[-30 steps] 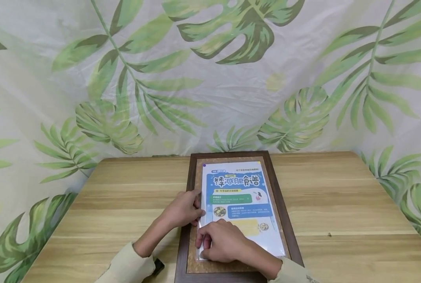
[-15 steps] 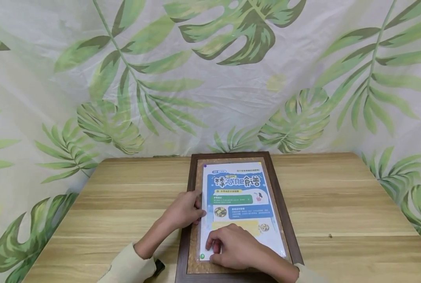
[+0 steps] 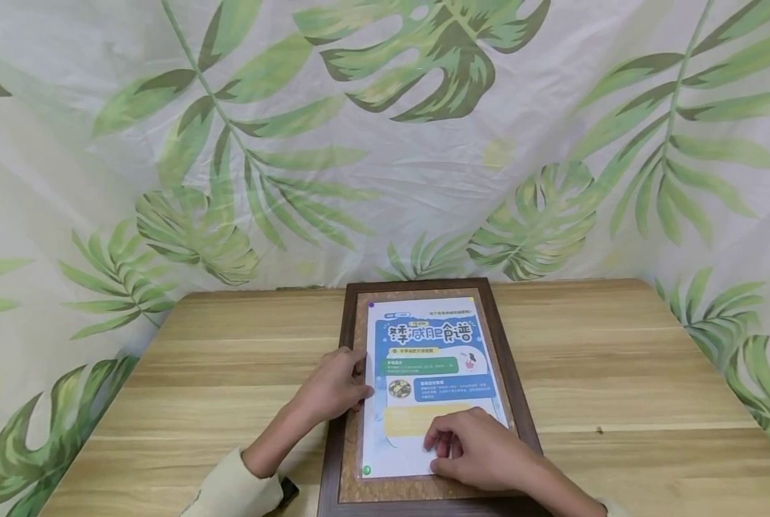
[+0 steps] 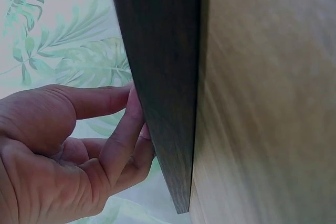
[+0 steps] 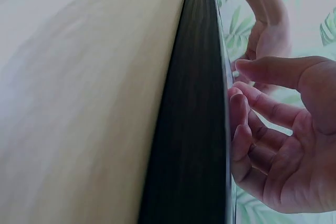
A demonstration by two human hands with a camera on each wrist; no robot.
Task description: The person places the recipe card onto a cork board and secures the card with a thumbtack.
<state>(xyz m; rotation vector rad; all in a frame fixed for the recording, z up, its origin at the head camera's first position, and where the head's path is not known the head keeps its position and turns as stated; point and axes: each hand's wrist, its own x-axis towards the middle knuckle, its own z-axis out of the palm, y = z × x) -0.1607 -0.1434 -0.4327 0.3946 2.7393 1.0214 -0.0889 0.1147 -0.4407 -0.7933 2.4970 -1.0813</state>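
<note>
A printed blue-and-white poster (image 3: pixel 433 391) lies on a cork board (image 3: pixel 359 492) with a dark wooden frame (image 3: pixel 511 370). At its corners show a purple pin (image 3: pixel 371 304), a yellow pin (image 3: pixel 471 299) and a green pin (image 3: pixel 367 470). My left hand (image 3: pixel 333 386) rests at the board's left side, thumb on the poster's edge; its fingers (image 4: pixel 123 140) meet the frame in the left wrist view. Over the poster's lower right is my right hand (image 3: pixel 482 452), fingers loosely bent and thumb apart. No object shows in it, and it hides the poster's lower right corner.
The board lies on a wood-grain table (image 3: pixel 249 345), its far end close to a leaf-patterned curtain (image 3: pixel 424 165). A small black object (image 3: pixel 288 492) sits beside my left sleeve (image 3: pixel 236 488). A dark speck (image 3: pixel 599 430) marks the table on the right.
My right hand has moved right from the poster's lower left corner to its lower right, uncovering the green pin. The left hand has stayed at the left edge.
</note>
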